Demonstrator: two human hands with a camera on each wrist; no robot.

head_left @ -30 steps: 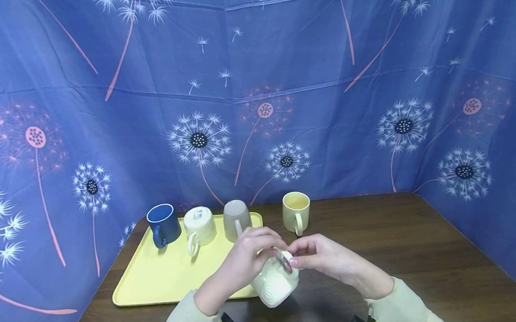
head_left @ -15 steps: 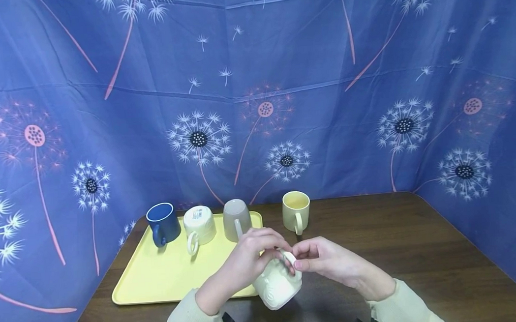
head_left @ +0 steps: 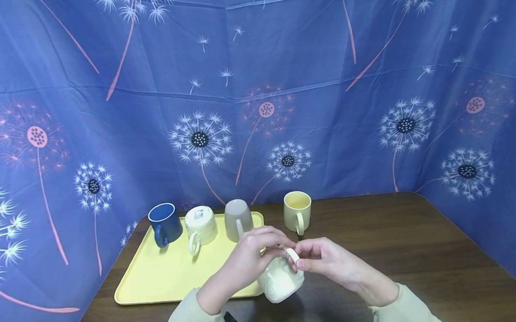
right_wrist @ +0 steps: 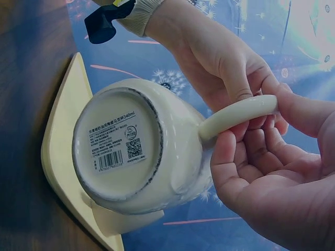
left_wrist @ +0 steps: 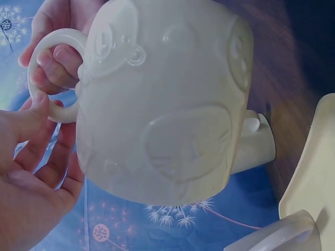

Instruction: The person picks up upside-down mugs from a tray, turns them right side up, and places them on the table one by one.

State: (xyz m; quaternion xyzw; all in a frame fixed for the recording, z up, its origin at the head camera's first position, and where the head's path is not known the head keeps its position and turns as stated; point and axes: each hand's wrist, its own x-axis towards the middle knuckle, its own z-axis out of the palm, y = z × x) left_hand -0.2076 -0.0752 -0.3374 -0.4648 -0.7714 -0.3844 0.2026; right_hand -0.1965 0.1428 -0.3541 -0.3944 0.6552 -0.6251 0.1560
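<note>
Your left hand (head_left: 251,251) and right hand (head_left: 331,264) both have hold of the cream-white, glossy ceramic mug with raised relief (head_left: 280,284), and only by its looped handle (right_wrist: 238,116). The left thumb and fingertips are closed on the loop from one side; the right thumb presses its outer curve, with the right fingers curled close beneath. Neither palm supports the body, which hangs tilted below and between your hands, apparently clear of the dark brown wooden table (head_left: 392,251).

That grip is your main risk: the glaze looks slick, so if one pinch loosens before the other is firm, the mug could swing round the handle or drop. It would probably chip on the table or on the rim of the pale yellow rectangular tray (head_left: 159,285), just to the left of your left hand.

Watch your knuckles, too. The grey upside-down ceramic mug (head_left: 236,216) stands on the tray just beyond your left hand, and a careless forward reach could knock it. The pale yellow upright cylindrical mug (head_left: 296,218), beyond the gap between your hands, is exposed to the same kind of bump.
</note>
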